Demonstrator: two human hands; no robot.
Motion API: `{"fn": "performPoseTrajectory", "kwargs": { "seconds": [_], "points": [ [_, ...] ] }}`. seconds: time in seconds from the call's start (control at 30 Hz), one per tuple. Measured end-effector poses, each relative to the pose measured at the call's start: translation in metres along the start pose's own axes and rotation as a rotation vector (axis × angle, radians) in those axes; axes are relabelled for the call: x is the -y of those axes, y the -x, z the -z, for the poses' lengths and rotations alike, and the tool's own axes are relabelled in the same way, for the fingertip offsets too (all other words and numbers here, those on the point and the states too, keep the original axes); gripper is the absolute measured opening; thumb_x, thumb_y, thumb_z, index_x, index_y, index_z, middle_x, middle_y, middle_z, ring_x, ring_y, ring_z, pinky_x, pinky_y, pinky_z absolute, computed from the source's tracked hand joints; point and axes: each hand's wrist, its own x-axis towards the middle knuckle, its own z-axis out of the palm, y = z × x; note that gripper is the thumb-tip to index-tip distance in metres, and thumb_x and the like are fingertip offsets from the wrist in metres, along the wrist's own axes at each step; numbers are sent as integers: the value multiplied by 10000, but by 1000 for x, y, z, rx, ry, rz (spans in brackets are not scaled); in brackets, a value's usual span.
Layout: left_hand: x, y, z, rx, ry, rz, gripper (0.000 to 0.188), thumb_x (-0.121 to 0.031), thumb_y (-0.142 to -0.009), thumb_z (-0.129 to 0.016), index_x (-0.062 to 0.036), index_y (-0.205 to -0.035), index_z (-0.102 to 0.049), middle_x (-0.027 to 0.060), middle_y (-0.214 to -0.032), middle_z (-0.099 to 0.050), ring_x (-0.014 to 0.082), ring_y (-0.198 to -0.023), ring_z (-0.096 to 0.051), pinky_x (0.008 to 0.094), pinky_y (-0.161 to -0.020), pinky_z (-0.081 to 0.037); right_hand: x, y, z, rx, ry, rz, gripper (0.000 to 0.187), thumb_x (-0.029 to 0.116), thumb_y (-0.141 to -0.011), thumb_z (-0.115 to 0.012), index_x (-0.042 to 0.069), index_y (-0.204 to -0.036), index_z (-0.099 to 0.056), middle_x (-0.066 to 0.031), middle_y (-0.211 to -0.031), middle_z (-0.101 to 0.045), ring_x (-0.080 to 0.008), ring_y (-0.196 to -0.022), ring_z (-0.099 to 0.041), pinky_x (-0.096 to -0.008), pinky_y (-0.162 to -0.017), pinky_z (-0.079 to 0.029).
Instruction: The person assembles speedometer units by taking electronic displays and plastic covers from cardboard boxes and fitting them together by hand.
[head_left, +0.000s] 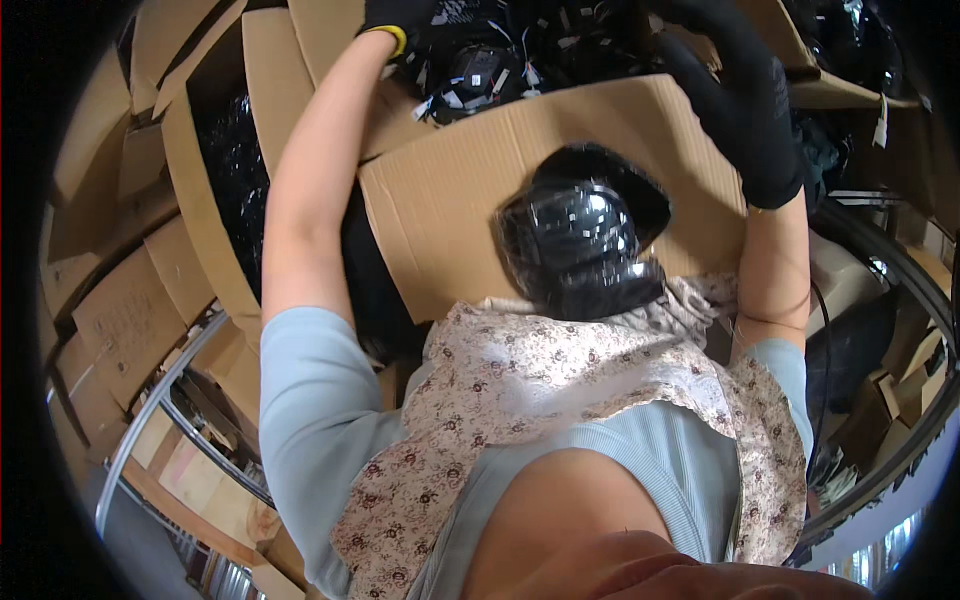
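Note:
My left hand [405, 22], in a black glove with a yellow cuff, reaches to the left side of a cardboard box at the top; its fingers are hard to make out against the dark contents. Over the box's right side is my right hand [745, 110], also black-gloved, with thumb and fingers apart. Between them lie several black wired parts [480, 75] with white connectors and tags. Nearer me, a glossy black curved part [580, 225], apparently wrapped in clear plastic, rests on the box's cardboard flap [440, 200], touched by neither hand.
To the left, a tall open carton [215, 220] holds black plastic-wrapped items. More cardboard boxes [130, 320] stand behind a metal rail [150, 410]. At the upper right is another box with dark wrapped parts [850, 40]. A dark curved rail [900, 270] runs down the right side.

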Motion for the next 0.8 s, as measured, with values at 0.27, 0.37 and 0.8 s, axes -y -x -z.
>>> {"fn": "performPoseTrajectory", "kwargs": {
  "seconds": [0.27, 0.37, 0.8],
  "points": [
    [-92, 153, 122, -383, 656, 34, 322, -199, -926, -630, 22, -1159, -617, 71, -1070, -663, 141, -961, -599, 272, -881, -477, 79, 115, -11, -62, 104, 52, 504, 110, -712, -805, 57, -1185, -637, -180, -1298, -496, -329, -1180, -534, -396, -929, -497],
    [-92, 212, 127, -488, 586, 49, 315, -128, -954, -578, 55, -1209, -551, 117, -1170, -608, 182, -1028, -590, 300, -882, -476, 81, 149, -26, -183, 141, 59, 902, 318, -675, -870, 82, -1415, -410, -245, -1429, -313, -411, -1308, -392, -444, -1043, -406],
    [-146, 276, 82, -398, 1079, 139, 353, -127, -874, -711, 2, -1155, -542, 15, -1022, -582, 81, -920, -536, 242, -823, -446, 81, 206, -87, -103, 246, -104, 1039, 575, -626, -809, 120, -1452, -373, -323, -1488, -184, -528, -1325, -261, -642, -1020, -253]
  ]
}}
